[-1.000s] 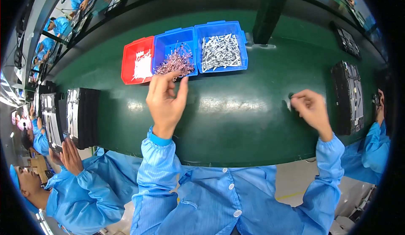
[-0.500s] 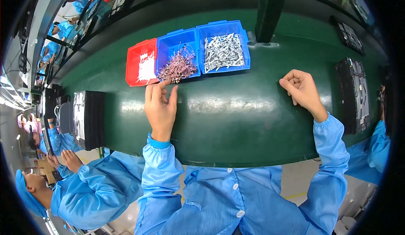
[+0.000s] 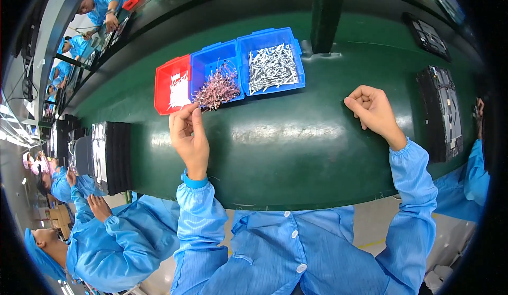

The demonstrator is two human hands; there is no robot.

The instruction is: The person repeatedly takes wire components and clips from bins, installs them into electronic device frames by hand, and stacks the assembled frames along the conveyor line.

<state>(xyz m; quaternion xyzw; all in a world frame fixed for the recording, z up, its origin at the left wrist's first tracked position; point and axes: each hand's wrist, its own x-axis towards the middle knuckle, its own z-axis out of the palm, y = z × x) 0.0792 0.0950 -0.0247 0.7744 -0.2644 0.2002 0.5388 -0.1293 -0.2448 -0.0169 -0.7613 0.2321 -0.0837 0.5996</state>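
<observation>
My left hand [image 3: 189, 141] is at the front edge of the bins, thumb and forefinger drawn together beside a tangle of thin pinkish wires [image 3: 216, 91]. Whatever lies between those fingertips is too small to make out. The wires fill the front of the middle blue bin [image 3: 209, 59] and spill over its lip. To its left, a red bin [image 3: 165, 86] holds small white strips [image 3: 179, 89]. The right blue bin [image 3: 267, 37] contains many black-and-white strips [image 3: 272, 68]. Over the table at the right, my right hand [image 3: 373, 112] is loosely curled, with nothing showing in it.
Stacks of dark flat panels stand on the green table [image 3: 296, 162], one stack [image 3: 111, 155] at left and another [image 3: 442, 115] at right. A dark panel [image 3: 428, 38] lies farther back. A dark post [image 3: 328, 14] rises behind the bins. A co-worker [image 3: 119, 242] sits at the left.
My left hand has drawn slightly back and left from the wires, its thumb and forefinger coming together. My right hand stays curled in about the same spot. The whole view has shifted slightly.
</observation>
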